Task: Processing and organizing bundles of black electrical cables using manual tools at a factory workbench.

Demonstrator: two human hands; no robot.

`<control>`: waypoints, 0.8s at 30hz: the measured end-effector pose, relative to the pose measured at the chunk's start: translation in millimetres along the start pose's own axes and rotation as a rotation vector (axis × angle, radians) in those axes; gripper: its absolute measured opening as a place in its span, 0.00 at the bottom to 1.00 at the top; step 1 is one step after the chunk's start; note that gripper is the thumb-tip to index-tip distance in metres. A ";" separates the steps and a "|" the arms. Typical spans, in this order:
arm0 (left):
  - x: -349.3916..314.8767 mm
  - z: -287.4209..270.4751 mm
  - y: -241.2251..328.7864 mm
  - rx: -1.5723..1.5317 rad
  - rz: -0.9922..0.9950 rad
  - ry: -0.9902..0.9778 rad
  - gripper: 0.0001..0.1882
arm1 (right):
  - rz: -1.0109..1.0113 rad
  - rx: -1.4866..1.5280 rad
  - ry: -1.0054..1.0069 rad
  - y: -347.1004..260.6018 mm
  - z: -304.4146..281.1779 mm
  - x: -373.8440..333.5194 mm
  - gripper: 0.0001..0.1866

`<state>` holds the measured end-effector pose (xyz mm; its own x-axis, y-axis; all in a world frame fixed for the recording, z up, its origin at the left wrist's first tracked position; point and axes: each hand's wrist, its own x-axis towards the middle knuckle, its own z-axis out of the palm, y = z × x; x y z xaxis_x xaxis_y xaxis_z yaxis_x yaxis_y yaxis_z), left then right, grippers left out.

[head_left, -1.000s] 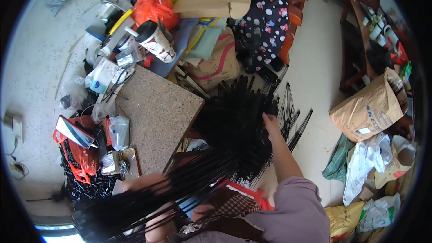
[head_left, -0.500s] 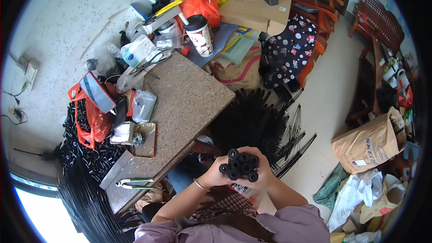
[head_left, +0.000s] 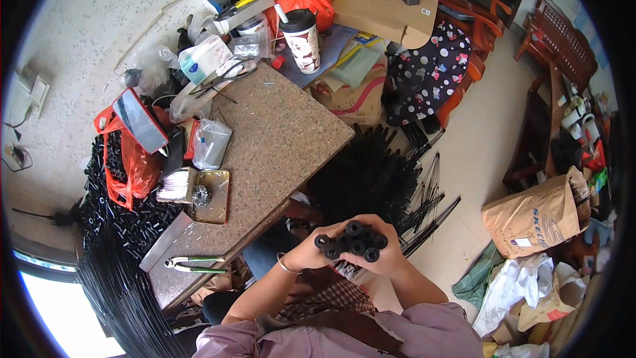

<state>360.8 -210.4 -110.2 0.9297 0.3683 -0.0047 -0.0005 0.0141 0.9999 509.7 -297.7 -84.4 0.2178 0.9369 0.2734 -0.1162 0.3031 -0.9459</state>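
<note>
My left hand (head_left: 306, 250) and my right hand (head_left: 391, 256) are closed around a bundle of black tubes (head_left: 358, 238) in front of my body. Several round, hollow ends point up toward me. A couple of them stick out at the left, beside my left hand, and the others crowd against my right palm. The lower length of the bundle is hidden by the hands. Beyond them, on the floor, lies a large heap of long thin black rods (head_left: 361, 172). Pliers with green and white handles (head_left: 195, 264) rest on the stone-topped table (head_left: 278, 132) to my left.
On the table stand a lidded paper cup (head_left: 303, 43), a small metal tin (head_left: 215, 199) and a phone (head_left: 140, 121). Short black pieces (head_left: 112, 205) are heaped at the table's left, above more long rods (head_left: 126, 292). A brown paper bag (head_left: 530, 219) stands at the right.
The tube ends have shifted within my hands: the compact cluster has loosened, with a couple of ends now lying toward the left. The whole view has moved slightly.
</note>
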 end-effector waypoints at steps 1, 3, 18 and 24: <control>-1.7 1.9 -3.4 0.120 0.040 0.074 0.27 | -0.019 -0.055 0.098 -2.0 2.7 -2.8 0.25; -2.5 7.3 -8.0 0.044 0.059 0.132 0.25 | -0.021 -0.019 0.264 4.0 8.9 -6.4 0.26; -40.3 -28.0 49.2 -0.099 -0.084 0.179 0.14 | 0.110 -0.010 0.697 52.0 -12.3 -3.6 0.24; -120.5 -97.2 69.6 -0.024 0.457 -0.594 0.15 | 0.283 0.033 1.149 116.1 -98.4 52.5 0.19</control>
<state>213.0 -163.4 -41.3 0.8774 -0.2214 0.4257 -0.4359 0.0033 0.9000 603.0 -230.5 -197.1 0.9214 0.2706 -0.2788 -0.3220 0.1302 -0.9377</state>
